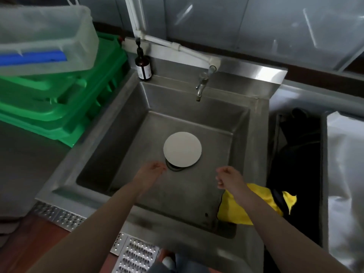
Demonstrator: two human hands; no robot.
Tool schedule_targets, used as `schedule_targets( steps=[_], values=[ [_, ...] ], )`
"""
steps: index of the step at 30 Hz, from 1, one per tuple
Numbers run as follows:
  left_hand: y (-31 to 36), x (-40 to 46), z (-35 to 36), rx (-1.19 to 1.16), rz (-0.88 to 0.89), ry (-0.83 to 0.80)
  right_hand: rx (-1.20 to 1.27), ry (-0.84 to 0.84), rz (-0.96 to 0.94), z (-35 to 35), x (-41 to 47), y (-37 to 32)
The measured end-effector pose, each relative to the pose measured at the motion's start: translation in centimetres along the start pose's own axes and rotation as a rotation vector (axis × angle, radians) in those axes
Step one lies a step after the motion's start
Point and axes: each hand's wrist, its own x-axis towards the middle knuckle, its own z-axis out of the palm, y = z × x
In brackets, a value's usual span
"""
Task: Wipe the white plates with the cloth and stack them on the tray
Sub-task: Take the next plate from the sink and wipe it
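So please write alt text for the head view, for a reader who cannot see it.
Two empty hands, left hand and right hand, hover over a steel sink where one white plate lies partly over the drain. A yellow cloth hangs at its right edge; green trays are stacked left.

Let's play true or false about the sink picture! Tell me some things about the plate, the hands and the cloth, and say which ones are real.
1. A white plate lies flat in the bottom of the sink. True.
2. The left hand is holding the plate. False: it hovers near the plate's edge with loosely curled fingers and holds nothing.
3. The yellow cloth hangs at the sink's right front corner. True.
4. The right hand grips the cloth. False: the hand is empty, and the cloth lies under the forearm.
5. Water is running from the tap. False: no stream shows below it.
6. A dark pump bottle stands at the sink's back left corner. True.
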Motion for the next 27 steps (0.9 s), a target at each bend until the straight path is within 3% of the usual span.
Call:
schedule_targets(
  steps=[14,19,23,27],
  values=[
    [-3.6,17.3,0.6,0.005,-0.240,0.006,-0.320,-0.034,0.133,5.0,16.7,-2.0],
    [-5.7,21.5,0.8,0.002,-0.236,-0.037,-0.488,-0.066,0.164,6.9,21.2,-0.7],
    [-6.9,24.6,1.0,0.120,-0.221,-0.092,-0.500,-0.065,0.185,8.5,23.6,0.2],
    [-7.0,25.9,1.5,0.093,-0.215,-0.125,-0.481,-0.046,0.129,9.3,25.2,1.1]
  ],
)
